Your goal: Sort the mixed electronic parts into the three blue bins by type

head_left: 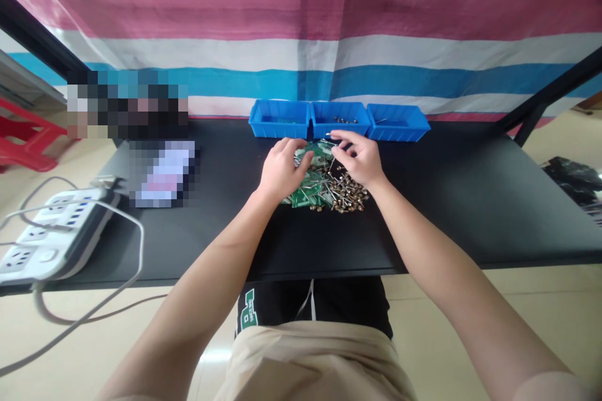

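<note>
A loose heap lies on the black table [221, 232], under and between my hands. On its right are many metal pins with round bronze-coloured heads [350, 194]; on its left are green plastic pieces [303, 196], with silver pins mixed in. My left hand [282, 170] rests at the heap's left edge, thumb and fingers apart. At the upper right of the heap is my right hand [361, 158], its index finger and thumb apart, reaching over the pale green pieces [324, 149]. Neither hand shows a held piece, though some fingertips are partly hidden.
Three blue bins stand in a row behind the heap: left bin [279, 130], middle bin [324, 128] with bronze-headed pieces, right bin [399, 133] with a thin piece. A white power strip [51, 232] with cables sits at left, near a pixelated phone-like object [167, 172]. A striped sheet [211, 12] hangs behind.
</note>
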Available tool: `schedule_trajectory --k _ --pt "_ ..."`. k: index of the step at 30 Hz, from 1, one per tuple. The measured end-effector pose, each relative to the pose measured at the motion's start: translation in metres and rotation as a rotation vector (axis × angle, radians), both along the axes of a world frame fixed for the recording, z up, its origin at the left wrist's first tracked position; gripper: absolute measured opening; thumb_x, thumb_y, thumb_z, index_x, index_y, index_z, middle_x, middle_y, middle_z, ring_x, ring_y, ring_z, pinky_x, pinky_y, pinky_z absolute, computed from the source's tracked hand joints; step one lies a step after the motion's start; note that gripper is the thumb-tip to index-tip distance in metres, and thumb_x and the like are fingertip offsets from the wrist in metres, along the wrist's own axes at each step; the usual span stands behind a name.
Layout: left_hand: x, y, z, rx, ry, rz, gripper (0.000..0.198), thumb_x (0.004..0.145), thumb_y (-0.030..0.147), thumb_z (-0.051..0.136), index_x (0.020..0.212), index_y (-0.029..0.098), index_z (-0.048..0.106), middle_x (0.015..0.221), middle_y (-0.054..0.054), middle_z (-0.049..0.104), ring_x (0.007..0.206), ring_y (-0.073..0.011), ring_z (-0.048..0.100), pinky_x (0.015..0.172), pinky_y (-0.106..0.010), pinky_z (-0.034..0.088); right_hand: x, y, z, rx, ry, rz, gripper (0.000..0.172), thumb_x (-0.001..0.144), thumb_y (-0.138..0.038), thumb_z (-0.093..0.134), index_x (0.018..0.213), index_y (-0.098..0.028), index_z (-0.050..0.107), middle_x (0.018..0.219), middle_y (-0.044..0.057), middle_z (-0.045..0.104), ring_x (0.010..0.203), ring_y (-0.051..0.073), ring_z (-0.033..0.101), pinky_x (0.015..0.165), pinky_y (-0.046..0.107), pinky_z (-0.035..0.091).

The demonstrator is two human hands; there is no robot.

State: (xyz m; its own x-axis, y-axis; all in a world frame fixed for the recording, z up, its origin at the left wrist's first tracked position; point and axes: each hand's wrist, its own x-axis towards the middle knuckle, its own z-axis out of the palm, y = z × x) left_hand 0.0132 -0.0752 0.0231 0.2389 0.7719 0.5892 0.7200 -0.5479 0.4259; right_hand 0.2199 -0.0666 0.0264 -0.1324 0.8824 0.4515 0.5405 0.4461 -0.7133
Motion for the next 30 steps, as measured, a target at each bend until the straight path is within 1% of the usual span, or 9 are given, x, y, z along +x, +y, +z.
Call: schedule_trajectory --k 2,4,6,8,11,18,22,26,30 --pt "0.0 0.0 0.0 -0.015 0.007 0.005 0.022 0.097 0.032 0.054 0.108 0.016 0.064 0.104 -0.011 0.071 0.097 -0.023 0.065 0.087 -0.037 0.053 0.007 0.008 -0.003 0.112 -0.193 -0.13 0.05 0.088 -0.037 0.05 0.132 -0.018 0.064 0.131 0.012 0.067 0.111 0.028 0.06 0.087 0.043 0.053" --pt "0.001 0.0 0.0 -0.028 0.015 0.001 0.022 0.096 0.03 0.054 0.109 0.016 0.064 0.104 -0.011 0.07 0.098 -0.0234 0.065 0.088 -0.038 0.053 0.012 0.015 -0.006 0.159 -0.398 -0.227 0.057 0.089 -0.037 0.048 0.142 -0.018 0.056 0.142 0.012 0.06 0.126 0.032 0.051 0.102 0.051 0.045" --pt "0.001 0.001 -0.001 -0.04 0.02 -0.005 0.021 0.096 0.03 0.054 0.108 0.016 0.064 0.104 -0.011 0.07 0.098 -0.0231 0.065 0.088 -0.038 0.054 0.015 0.02 -0.009 0.136 -0.558 -0.304 0.066 0.089 -0.04 0.048 0.151 -0.018 0.045 0.152 0.011 0.05 0.131 0.037 0.043 0.105 0.057 0.04" --pt "0.001 0.001 -0.002 -0.051 0.026 -0.011 0.02 0.095 0.029 0.055 0.107 0.017 0.065 0.104 -0.01 0.07 0.098 -0.0226 0.065 0.089 -0.038 0.054 0.016 0.024 -0.012 0.084 -0.658 -0.36 0.074 0.089 -0.045 0.048 0.157 -0.019 0.034 0.159 0.011 0.04 0.132 0.041 0.037 0.102 0.06 0.039" --pt "0.0 0.002 -0.002 -0.062 0.038 -0.017 0.019 0.095 0.029 0.054 0.106 0.017 0.065 0.104 -0.01 0.07 0.098 -0.0229 0.066 0.089 -0.039 0.054 0.014 0.027 -0.015 0.023 -0.733 -0.377 0.079 0.09 -0.051 0.046 0.16 -0.019 0.026 0.163 0.012 0.033 0.131 0.043 0.033 0.098 0.061 0.038" --pt "0.0 0.001 -0.002 -0.106 0.067 -0.038 0.02 0.094 0.027 0.055 0.106 0.016 0.066 0.105 -0.01 0.07 0.099 -0.0232 0.066 0.09 -0.039 0.055 0.014 0.027 -0.016 -0.007 -0.77 -0.363 0.076 0.09 -0.057 0.043 0.156 -0.019 0.034 0.163 0.016 0.031 0.132 0.046 0.03 0.097 0.065 0.035" --pt "-0.001 0.001 -0.002 -0.115 0.087 -0.049 0.021 0.094 0.027 0.055 0.106 0.016 0.067 0.104 -0.011 0.07 0.096 -0.024 0.067 0.088 -0.039 0.056 0.013 0.023 -0.012 0.021 -0.697 -0.344 0.072 0.09 -0.054 0.048 0.152 -0.017 0.04 0.162 0.018 0.031 0.134 0.045 0.03 0.101 0.064 0.034" --pt "-0.001 0.001 -0.001 -0.112 0.1 -0.069 0.018 0.093 0.027 0.056 0.103 0.017 0.068 0.101 -0.01 0.07 0.096 -0.0243 0.066 0.087 -0.039 0.056 0.012 0.017 -0.007 0.084 -0.56 -0.249 0.06 0.09 -0.045 0.053 0.142 -0.016 0.052 0.149 0.018 0.048 0.133 0.04 0.037 0.106 0.058 0.035" --pt "-0.001 0.001 -0.001 -0.128 0.108 -0.076 0.018 0.092 0.026 0.057 0.102 0.016 0.069 0.1 -0.011 0.07 0.097 -0.0252 0.066 0.088 -0.041 0.056 0.009 0.009 0.001 0.063 -0.516 -0.039 0.04 0.089 -0.037 0.055 0.121 -0.015 0.066 0.117 0.014 0.066 0.114 0.031 0.053 0.101 0.046 0.042"
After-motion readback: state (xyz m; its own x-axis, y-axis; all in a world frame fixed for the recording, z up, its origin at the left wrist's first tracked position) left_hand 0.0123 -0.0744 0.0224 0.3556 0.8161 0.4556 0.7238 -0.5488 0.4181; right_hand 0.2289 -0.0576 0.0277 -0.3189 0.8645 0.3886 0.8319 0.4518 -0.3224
